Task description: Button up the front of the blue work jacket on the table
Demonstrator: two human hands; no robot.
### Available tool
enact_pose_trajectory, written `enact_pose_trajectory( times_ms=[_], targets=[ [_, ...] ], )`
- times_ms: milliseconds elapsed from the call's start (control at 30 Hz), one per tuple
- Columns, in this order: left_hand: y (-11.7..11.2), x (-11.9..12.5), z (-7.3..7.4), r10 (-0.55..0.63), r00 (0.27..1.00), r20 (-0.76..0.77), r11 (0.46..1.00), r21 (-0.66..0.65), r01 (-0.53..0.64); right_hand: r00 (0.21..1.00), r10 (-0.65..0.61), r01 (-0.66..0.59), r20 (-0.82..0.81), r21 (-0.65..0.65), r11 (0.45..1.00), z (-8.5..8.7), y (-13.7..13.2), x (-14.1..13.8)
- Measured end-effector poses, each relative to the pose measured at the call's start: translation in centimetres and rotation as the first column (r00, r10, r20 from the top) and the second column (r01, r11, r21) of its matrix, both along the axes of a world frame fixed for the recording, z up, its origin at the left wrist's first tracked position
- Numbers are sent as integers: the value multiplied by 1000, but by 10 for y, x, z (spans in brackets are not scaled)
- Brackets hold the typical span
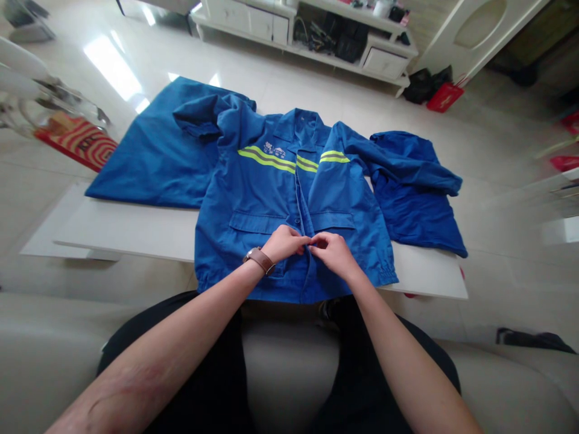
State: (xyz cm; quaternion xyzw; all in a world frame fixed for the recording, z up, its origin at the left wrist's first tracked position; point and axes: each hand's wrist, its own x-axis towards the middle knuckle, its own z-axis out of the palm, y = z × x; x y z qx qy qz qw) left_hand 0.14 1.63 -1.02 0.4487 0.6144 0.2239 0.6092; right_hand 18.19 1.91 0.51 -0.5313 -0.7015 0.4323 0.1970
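A blue work jacket (266, 199) with yellow reflective stripes lies front-up on a low white table (122, 232), its hem hanging over the near edge. My left hand (284, 242), with a brown watch on the wrist, pinches the left edge of the jacket's front placket near the bottom. My right hand (333, 251) pinches the right edge of the same placket, fingertips meeting the left hand's. What lies between the fingertips is hidden.
More blue garments lie on the table: one (158, 150) at the back left, one (418, 193) at the right. A white cabinet (316, 30) stands at the far wall, and a red bag (446, 96) sits on the floor. My legs are below the table edge.
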Motion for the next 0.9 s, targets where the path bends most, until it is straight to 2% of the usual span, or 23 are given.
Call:
enact_pose_trajectory(
  times_ms=[167, 333, 700, 900],
  targets=[
    [-1, 2, 5, 13, 1000, -2, 1000, 5, -13, 998, 13, -18, 62, 77, 997, 4, -2, -2],
    [-2, 7, 7, 124, 991, 41, 991, -49, -122, 995, 14, -22, 98, 86, 996, 3, -2, -3],
    [-2, 10, 24, 270, 951, 153, 953, -186, -241, 994, 11, -26, 110, 135, 991, -2, -4, -5],
    [-4, 10, 23, 259, 957, 133, 953, -195, -231, 995, 0, -16, 98, 161, 987, -6, -5, -6]
  ],
)
